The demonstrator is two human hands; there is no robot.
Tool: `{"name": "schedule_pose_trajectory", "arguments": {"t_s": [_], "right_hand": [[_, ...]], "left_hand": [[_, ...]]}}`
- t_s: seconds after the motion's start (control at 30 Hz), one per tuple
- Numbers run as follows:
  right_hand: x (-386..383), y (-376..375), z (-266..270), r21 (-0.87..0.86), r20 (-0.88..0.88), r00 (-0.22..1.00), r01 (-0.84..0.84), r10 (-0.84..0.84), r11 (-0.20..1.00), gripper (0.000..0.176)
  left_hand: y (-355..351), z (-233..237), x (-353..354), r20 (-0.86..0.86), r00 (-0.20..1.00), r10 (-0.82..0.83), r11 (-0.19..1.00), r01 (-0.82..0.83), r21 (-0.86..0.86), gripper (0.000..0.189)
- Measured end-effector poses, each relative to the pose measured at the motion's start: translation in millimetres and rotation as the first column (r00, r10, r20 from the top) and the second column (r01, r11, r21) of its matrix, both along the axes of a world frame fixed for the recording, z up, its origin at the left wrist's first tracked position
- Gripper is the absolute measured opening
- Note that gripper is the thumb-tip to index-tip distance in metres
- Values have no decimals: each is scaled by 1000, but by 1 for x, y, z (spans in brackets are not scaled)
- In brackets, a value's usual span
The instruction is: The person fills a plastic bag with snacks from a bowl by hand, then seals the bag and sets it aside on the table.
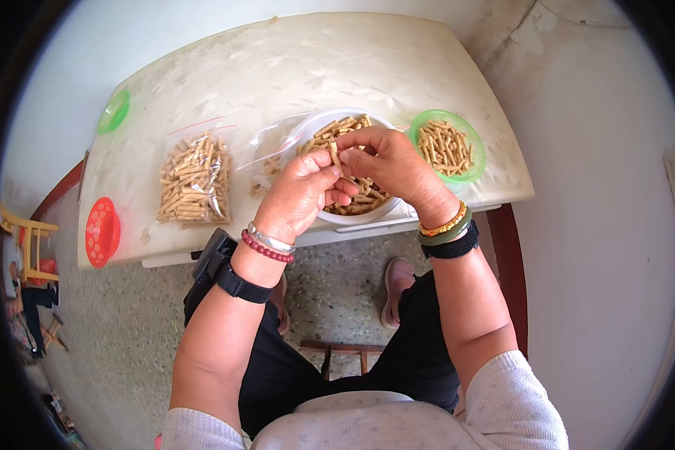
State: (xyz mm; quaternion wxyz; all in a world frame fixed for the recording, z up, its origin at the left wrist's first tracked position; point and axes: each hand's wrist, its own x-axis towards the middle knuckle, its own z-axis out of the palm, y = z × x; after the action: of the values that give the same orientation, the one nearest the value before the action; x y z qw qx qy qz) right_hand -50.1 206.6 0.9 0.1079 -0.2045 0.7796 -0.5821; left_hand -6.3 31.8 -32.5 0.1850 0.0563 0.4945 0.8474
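Over a white bowl heaped with short tan sticks, both of my hands meet. My left hand and my right hand hold one tan stick between their fingertips. To the left lies a clear bag filled with similar sticks. Partly behind my left hand is another clear bag with a few pieces near it. At the right, a green basket holds more sticks.
A red basket stands at the table's front left corner, and a green one at its back left edge. The table meets walls behind and at the right. A wooden chair is at the far left.
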Motion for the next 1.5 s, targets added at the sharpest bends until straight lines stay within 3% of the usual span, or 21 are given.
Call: {"name": "schedule_pose_trajectory", "arguments": {"t_s": [0.03, 0.27, 0.37, 0.43, 0.57, 0.63, 0.73, 0.97, 1.13, 1.5], "right_hand": [[1, 0, 2, 85, -60, 998, -5, 11, 996, 21], [1, -1, 4, 69, -49, 999, 16, -13, 998, 19], [1, -2, 4, 33, -2, 999, 37, -37, 999, 11], [0, -4, 2, -94, -59, 995, 71, -77, 993, 6], [4, -7, 6, -73, -41, 996, 74, -77, 995, 7], [5, -11, 6, 66, -318, 940, 149, -121, 987, 15], [12, -13, 11, 161, -420, 903, 169, -87, 972, 15], [14, -15, 11, 129, -423, 905, 117, -52, 985, 14], [12, -12, 12, 97, -424, 904, 93, -43, 991, 15], [10, -10, 9, 65, -409, 910, 98, -63, 993, 16]], "left_hand": [[0, -1, -1, -12, 1000, -26, 1000, 25, -17, 22], [0, 2, 1, 3, 1000, 7, 999, -7, -45, 23], [0, 5, 4, 28, 998, 60, 997, -58, -50, 23], [0, 7, 5, -7, 982, 190, 976, -189, -109, 26], [-2, 15, 6, -57, 960, 273, 940, -279, -195, 26], [-5, 13, 5, -94, 953, 288, 939, -300, -169, 26], [-7, 13, 5, -95, 948, 305, 940, -316, -132, 26], [-10, 8, 3, -93, 957, 274, 941, -287, -179, 18], [-12, 6, 2, 15, 962, 274, 962, -274, 4, 12], [-11, 3, 2, 59, 968, 244, 968, -247, 50, 14]]}}
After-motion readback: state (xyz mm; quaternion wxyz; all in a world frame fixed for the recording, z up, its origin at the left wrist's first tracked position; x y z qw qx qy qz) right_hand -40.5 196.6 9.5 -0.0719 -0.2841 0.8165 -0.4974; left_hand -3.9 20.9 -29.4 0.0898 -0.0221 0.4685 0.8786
